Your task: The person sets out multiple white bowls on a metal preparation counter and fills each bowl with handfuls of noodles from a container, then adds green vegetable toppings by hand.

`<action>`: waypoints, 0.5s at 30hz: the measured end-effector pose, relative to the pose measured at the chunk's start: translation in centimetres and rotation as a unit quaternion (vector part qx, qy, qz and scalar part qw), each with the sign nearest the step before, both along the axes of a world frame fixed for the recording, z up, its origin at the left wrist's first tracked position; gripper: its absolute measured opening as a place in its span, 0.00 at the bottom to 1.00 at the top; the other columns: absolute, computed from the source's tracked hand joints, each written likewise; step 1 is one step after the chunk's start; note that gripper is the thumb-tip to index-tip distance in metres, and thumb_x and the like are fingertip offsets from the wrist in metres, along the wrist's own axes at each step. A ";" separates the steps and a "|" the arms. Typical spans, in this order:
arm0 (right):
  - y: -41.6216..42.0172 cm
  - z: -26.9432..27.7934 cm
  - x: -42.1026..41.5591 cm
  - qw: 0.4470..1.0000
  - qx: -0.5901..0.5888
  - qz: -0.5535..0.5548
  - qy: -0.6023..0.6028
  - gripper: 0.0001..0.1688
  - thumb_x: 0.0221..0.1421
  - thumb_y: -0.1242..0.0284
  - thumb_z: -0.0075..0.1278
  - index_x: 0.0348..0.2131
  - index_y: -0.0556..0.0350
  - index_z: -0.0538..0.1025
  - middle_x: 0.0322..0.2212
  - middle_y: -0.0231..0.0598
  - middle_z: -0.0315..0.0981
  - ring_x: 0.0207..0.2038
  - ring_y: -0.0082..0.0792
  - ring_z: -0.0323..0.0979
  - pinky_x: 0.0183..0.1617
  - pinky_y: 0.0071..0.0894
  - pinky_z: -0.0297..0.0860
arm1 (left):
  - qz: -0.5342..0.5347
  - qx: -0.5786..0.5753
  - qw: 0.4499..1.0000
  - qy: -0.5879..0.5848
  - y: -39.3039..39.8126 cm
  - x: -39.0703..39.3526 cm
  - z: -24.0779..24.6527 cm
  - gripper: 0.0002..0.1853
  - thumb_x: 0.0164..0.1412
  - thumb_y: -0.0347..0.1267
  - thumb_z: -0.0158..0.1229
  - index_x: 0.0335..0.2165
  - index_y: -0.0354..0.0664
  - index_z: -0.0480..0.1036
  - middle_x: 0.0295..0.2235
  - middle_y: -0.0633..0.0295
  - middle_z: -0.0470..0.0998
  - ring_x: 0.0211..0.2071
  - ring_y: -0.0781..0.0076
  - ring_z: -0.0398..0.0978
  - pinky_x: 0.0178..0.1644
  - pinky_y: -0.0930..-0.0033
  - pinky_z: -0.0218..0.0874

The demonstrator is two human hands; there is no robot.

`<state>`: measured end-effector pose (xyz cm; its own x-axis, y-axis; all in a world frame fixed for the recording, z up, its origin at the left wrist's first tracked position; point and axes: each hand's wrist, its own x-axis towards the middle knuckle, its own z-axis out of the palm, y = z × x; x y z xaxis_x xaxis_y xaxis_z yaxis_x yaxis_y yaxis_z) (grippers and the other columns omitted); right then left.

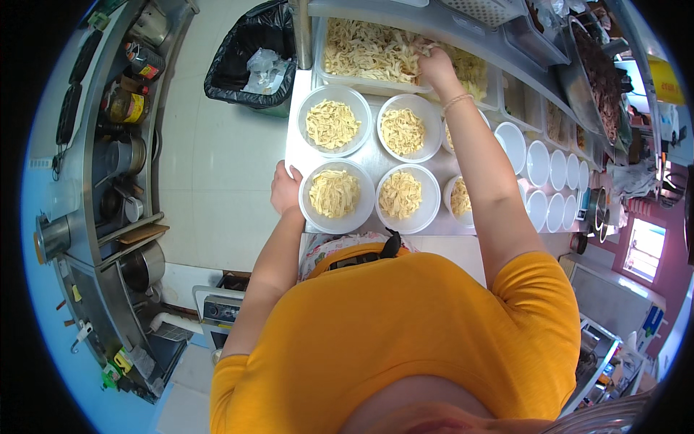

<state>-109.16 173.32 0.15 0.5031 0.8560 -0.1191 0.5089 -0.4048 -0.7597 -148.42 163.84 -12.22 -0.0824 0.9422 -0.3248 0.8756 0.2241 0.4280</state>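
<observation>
My right hand (435, 68) reaches into a clear plastic tub (374, 85) of pale yellow flat strips (374, 49), which look like noodles or tofu skin. Its fingertips are partly hidden, and some strips show in its grasp. At the left edge of the steel table (374, 103), my left hand (286, 190) rests beside a round plastic bowl (337, 225), thumb apart from the fingers. That bowl and the ones at back left (362, 97), back middle (410, 156) and front middle (409, 227) each hold a heap of strips. My right forearm partly covers more filled bowls (461, 198).
Several white bowls (537, 163) stand in rows to the right, contents not visible. More food tubs (523, 103) line the back under a shelf (401, 13). A bin with a black liner (238, 59) stands at back left. Steel shelving (127, 217) with pots and bottles runs along the left.
</observation>
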 end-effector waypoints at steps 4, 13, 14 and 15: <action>-0.7 -1.1 -1.7 0.989 0.021 0.076 -0.124 0.31 0.52 0.58 0.54 0.55 0.43 0.72 0.54 0.57 0.64 0.55 0.50 0.66 0.59 0.42 0.64 | -0.005 -0.008 1.000 -0.003 -0.4 -0.2 0.3 0.20 0.65 0.43 0.42 0.50 0.47 0.66 0.46 0.56 0.76 0.46 0.52 0.74 0.45 0.50 0.68; 3.1 -1.4 -7.2 0.926 -0.128 0.164 -0.315 0.30 0.52 0.64 0.56 0.55 0.42 0.72 0.57 0.53 0.62 0.52 0.53 0.69 0.58 0.44 0.66 | 0.000 -0.005 1.000 -0.003 0.0 0.1 0.7 0.20 0.65 0.44 0.42 0.50 0.47 0.66 0.46 0.56 0.76 0.46 0.52 0.74 0.45 0.50 0.68; 2.9 -1.4 -6.8 0.950 -0.087 0.149 -0.262 0.29 0.52 0.66 0.55 0.55 0.44 0.72 0.56 0.52 0.64 0.51 0.53 0.70 0.58 0.45 0.66 | -0.003 -0.003 1.000 0.001 -0.1 0.0 0.4 0.20 0.65 0.44 0.42 0.50 0.47 0.66 0.46 0.56 0.76 0.46 0.52 0.74 0.45 0.50 0.68; 2.7 -1.3 -6.0 0.967 -0.043 0.137 -0.210 0.28 0.53 0.68 0.54 0.54 0.46 0.72 0.55 0.52 0.66 0.50 0.52 0.71 0.58 0.46 0.67 | -0.001 0.001 1.000 0.003 -0.2 -0.2 -0.1 0.20 0.65 0.44 0.42 0.50 0.47 0.66 0.46 0.56 0.76 0.46 0.52 0.74 0.45 0.50 0.68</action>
<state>-115.17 176.05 -1.15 0.2789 0.9598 -0.0306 0.8625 -0.2644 -0.4315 -148.65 163.64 -12.29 -0.0827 0.9429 -0.3226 0.8786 0.2218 0.4230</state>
